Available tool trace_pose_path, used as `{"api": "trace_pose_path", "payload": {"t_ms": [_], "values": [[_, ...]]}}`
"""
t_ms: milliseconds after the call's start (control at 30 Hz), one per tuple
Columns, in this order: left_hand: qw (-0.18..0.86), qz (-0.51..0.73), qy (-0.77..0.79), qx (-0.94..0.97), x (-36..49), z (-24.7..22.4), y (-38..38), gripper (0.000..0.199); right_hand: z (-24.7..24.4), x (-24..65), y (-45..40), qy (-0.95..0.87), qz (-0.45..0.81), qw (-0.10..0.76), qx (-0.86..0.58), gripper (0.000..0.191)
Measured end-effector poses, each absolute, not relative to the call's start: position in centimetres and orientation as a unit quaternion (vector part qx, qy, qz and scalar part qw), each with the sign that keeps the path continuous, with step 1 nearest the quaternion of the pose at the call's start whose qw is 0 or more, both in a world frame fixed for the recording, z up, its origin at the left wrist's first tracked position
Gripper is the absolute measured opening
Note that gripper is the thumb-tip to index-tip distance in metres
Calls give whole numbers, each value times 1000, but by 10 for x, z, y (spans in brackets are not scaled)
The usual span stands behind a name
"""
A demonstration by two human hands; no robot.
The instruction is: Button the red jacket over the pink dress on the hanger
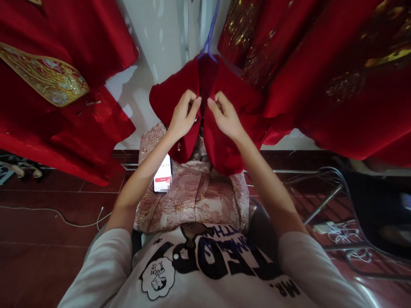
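A short red jacket point(224, 141) hangs on a purple hanger point(210, 38) in front of me, its front parted down the middle. My left hand point(186, 113) is closed on the left front edge, thumb against the curled fingers. Opposite it, my right hand point(224, 113) pinches the right front edge the same way. Small shiny buttons or ornaments show on the left panel, below my left hand. The jacket's lower edge hangs over a pink and gold brocade cloth point(192, 201) on my lap. A lit phone point(162, 175) lies on that cloth beside my left forearm.
Red garments with gold decoration hang at left point(105, 124) and right point(305, 85). A dark chair point(375, 201) with metal legs stands at right, near tangled white cables point(349, 235). A thin cable point(64, 218) crosses the red tiled floor at left.
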State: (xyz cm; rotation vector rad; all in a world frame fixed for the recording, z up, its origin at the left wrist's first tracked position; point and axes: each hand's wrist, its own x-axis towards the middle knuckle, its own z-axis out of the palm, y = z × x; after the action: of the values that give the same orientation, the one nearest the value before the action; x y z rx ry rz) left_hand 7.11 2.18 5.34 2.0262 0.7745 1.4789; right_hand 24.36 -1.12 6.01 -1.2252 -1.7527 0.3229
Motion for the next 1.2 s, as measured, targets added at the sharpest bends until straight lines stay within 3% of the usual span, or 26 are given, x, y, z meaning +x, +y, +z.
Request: {"api": "trace_pose_path", "payload": {"t_ms": [167, 267, 400, 533, 900, 1067, 1200], "values": [[401, 546, 288, 677, 76, 38, 15, 35, 56, 229, -2, -662, 165, 514, -520, 60], [416, 571, 284, 648, 76, 24, 17, 19, 52, 229, -7, -636, 250, 534, -498, 60], [380, 614, 298, 625, 77, 7, 23, 19, 37, 240, -14, -646, 343, 560, -389, 50], [336, 602, 312, 653, 79, 3, 19, 25, 23, 252, -14, -675, 356, 559, -323, 52], [136, 508, 367, 767, 73, 34, -19, 9, 22, 246, -23, -657, 250, 603, -377, 52], [99, 488, 370, 785, 69, 39, -8, 7, 26, 242, -11, -664, 234, 606, -370, 49], [133, 484, 366, 784, 70, 34, 5, 9, 22, 242, -1, -675, 239, 596, -365, 56]]}}
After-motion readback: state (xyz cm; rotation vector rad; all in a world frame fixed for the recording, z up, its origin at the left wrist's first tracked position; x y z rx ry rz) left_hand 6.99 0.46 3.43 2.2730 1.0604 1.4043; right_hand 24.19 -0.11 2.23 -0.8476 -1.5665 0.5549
